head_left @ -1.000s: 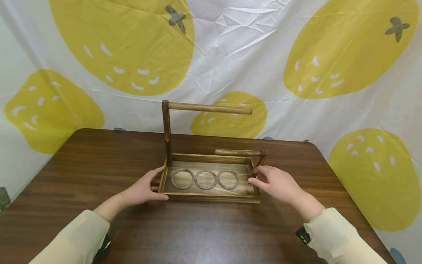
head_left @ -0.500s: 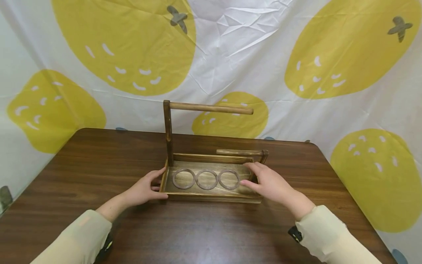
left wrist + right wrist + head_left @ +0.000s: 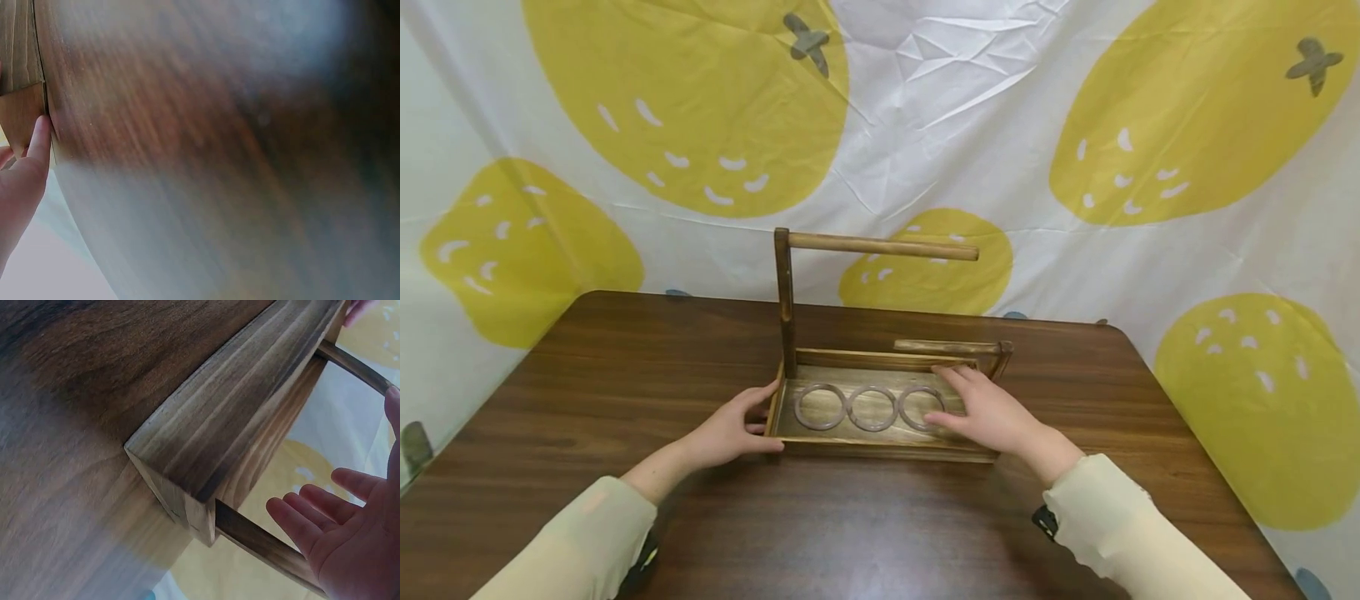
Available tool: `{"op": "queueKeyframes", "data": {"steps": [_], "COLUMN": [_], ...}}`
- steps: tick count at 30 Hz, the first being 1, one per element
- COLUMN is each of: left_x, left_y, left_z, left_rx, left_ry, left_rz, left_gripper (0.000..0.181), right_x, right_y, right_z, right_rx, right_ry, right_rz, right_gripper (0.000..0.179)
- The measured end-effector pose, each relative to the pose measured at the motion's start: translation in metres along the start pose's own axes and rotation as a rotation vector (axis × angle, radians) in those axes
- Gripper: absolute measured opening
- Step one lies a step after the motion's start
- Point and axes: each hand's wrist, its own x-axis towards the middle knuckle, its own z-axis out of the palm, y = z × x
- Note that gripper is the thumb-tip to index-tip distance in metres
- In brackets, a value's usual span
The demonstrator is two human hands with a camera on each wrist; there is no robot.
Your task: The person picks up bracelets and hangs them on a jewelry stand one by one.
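Right grip (image 3: 988, 412) flat and unclenched over the right end of the shallow wooden tray with an upright handle post (image 3: 880, 447), fingertips at the rightmost of three grey rings (image 3: 921, 407). Ring row runs left-right, mid-bench. Left grip (image 3: 730, 429) holds the tray's left end wall.
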Motion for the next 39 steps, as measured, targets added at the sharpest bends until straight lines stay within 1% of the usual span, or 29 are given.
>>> {"op": "queueKeyframes", "data": {"steps": [6,9,17,23,32,39], "left_x": [0.001,0.0,-0.001,-0.001,-0.001,-0.001], "left_y": [-0.001,-0.001,0.003,0.003,0.001,-0.002], "left_z": [0.0,-0.001,-0.001,-0.001,-0.001,-0.002], "left_rx": [-0.005,-0.01,-0.003,-0.011,-0.003,-0.02], "left_ry": [-0.003,-0.002,-0.007,-0.006,-0.007,0.001], "left_rz": [0.005,-0.008,-0.008,-0.006,-0.011,-0.038], "left_gripper": [0.093,0.094,0.092,0.093,0.093,0.095], "right_x": [0.008,0.012,0.023,0.029,0.036,0.042], "right_y": [-0.001,-0.001,0.002,0.005,0.007,0.009], "right_z": [0.008,0.012,0.023,0.03,0.04,0.043], "right_rx": [0.007,0.001,-0.021,-0.038,-0.05,-0.089], "right_ry": [-0.026,-0.04,-0.049,-0.064,-0.088,-0.105], "right_rz": [-0.004,-0.012,-0.034,-0.024,-0.003,-0.006], "right_gripper": [0.076,0.076,0.075,0.073,0.077,0.073]}}
